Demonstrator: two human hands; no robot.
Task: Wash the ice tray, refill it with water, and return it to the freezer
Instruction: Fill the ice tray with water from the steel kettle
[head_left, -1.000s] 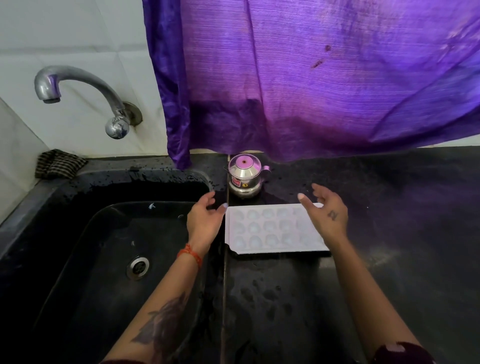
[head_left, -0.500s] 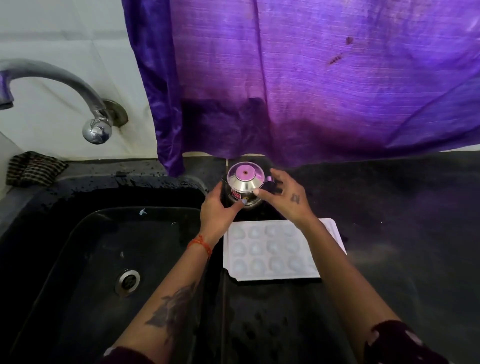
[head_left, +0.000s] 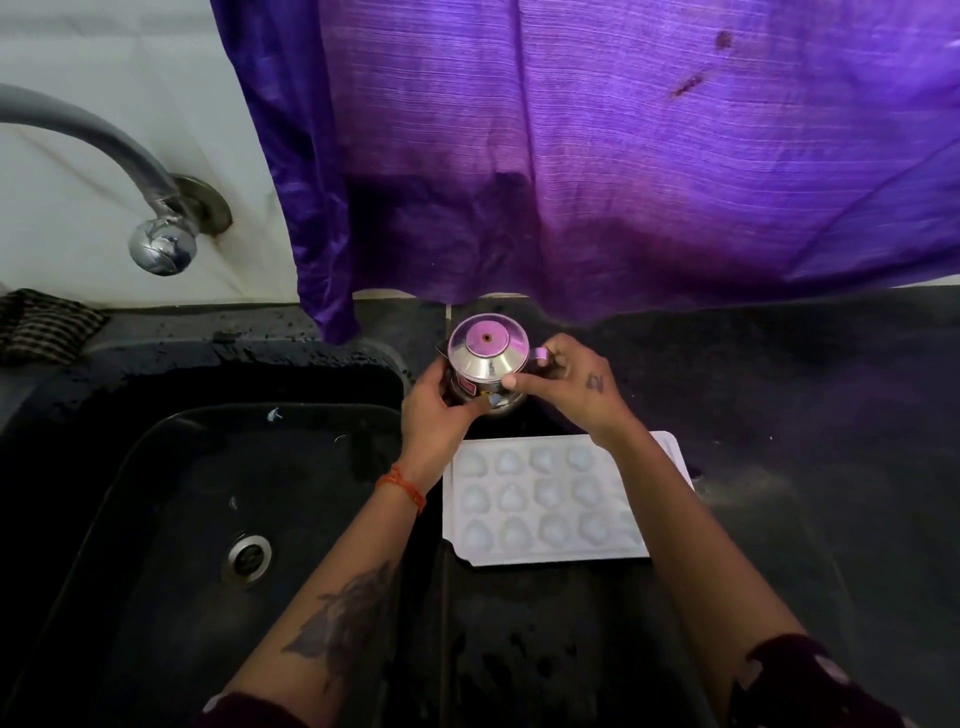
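- While both your hands wrap a small steel kettle (head_left: 488, 364) at the back of the worktop (head_left: 805, 415), the white ice tray (head_left: 550, 499) lies flat just in front of it, cups facing up.
- Your left hand (head_left: 434, 410) cups the kettle's left side, fingers curled round the body, likely to steady it.
- Your right hand (head_left: 571, 384) grips the right side near the handle, thumb pressed on the front; this looks like a 2-handed hold for lifting and pouring.
- Resting level on the worktop just right of the sink (head_left: 218, 493), the tray seems placed there so its cups can take water without tipping.
- Whether the cups hold water cannot be told.
- At the upper left, the tap (head_left: 156, 218) reaches over the sink, apart from both hands.
- Behind the kettle hangs a purple curtain (head_left: 597, 156), its lower edge just above the lid.
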